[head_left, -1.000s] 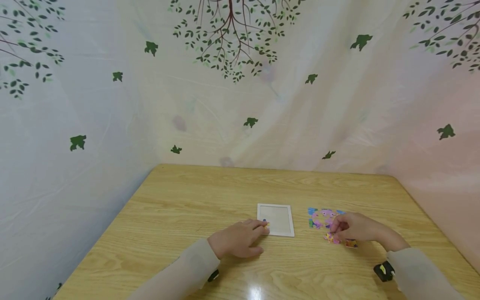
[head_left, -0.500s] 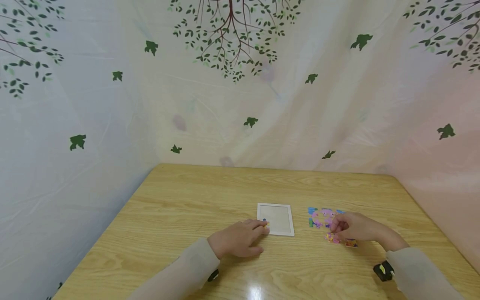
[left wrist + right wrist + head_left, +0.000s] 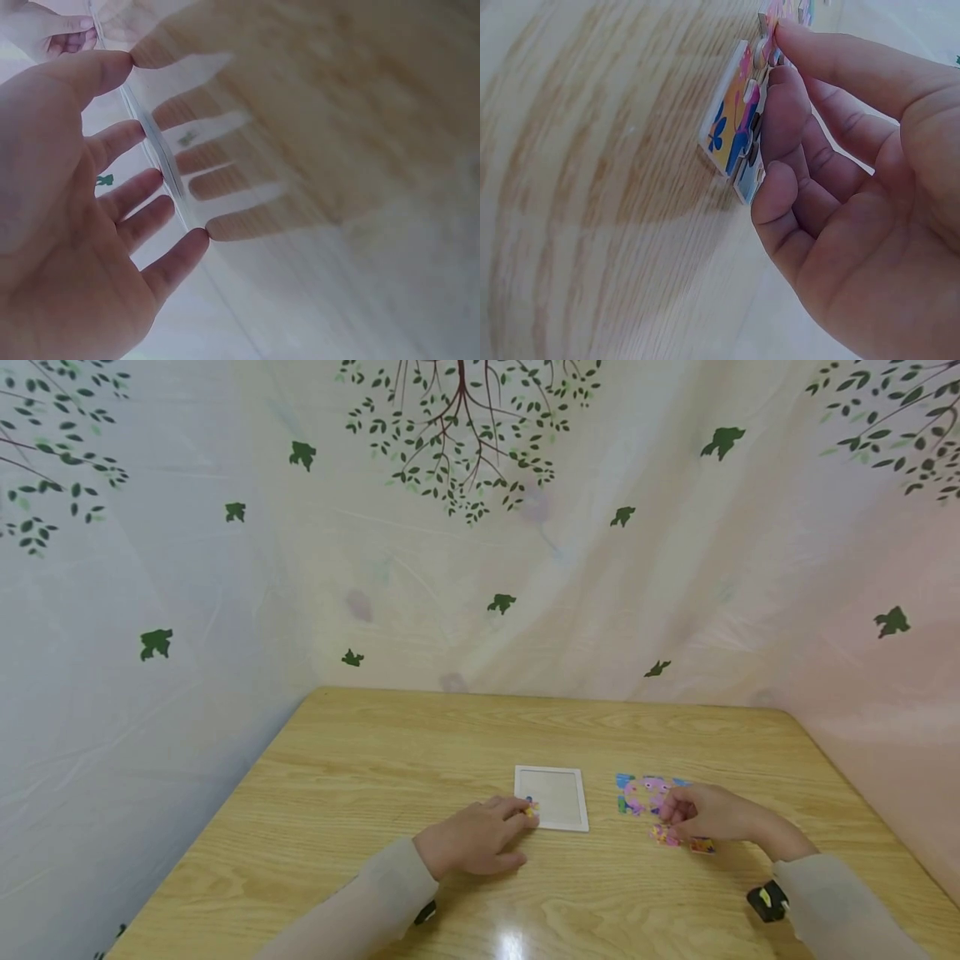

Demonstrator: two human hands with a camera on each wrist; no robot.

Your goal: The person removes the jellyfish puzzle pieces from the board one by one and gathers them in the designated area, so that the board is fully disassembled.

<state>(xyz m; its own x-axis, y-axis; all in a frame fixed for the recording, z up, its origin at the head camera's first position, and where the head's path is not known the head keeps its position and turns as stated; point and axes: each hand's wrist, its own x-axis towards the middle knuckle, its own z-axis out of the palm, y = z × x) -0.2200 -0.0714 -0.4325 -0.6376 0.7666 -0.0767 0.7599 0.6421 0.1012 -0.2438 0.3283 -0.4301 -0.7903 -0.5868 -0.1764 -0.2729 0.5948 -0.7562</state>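
My left hand [image 3: 476, 839] lies at the left edge of a white puzzle tray [image 3: 583, 802], fingers extended and fingertips touching its rim. Under and beside those fingertips, a small yellow-and-blue puzzle piece [image 3: 532, 808] sits in the tray's lower left corner, partly covered. In the left wrist view the fingers [image 3: 120, 142] are spread and nearly straight. My right hand [image 3: 716, 814] is over the loose pieces at right, thumb and curled forefinger pinching a pink-and-yellow puzzle piece [image 3: 663, 836]. Close by in the right wrist view lies an orange puzzle piece [image 3: 731, 112] with a blue flower.
Several pink, blue and green puzzle pieces [image 3: 633, 795] lie grouped right of the tray, partly behind the right hand. The wooden table [image 3: 375, 760] extends around them. A leaf-patterned curtain [image 3: 420, 568] encloses the table's back and sides.
Both hands stay almost in place. The left fingertips shift very slightly, showing a little more of the yellow-and-blue puzzle piece. The pink-and-yellow piece shifts slightly right.
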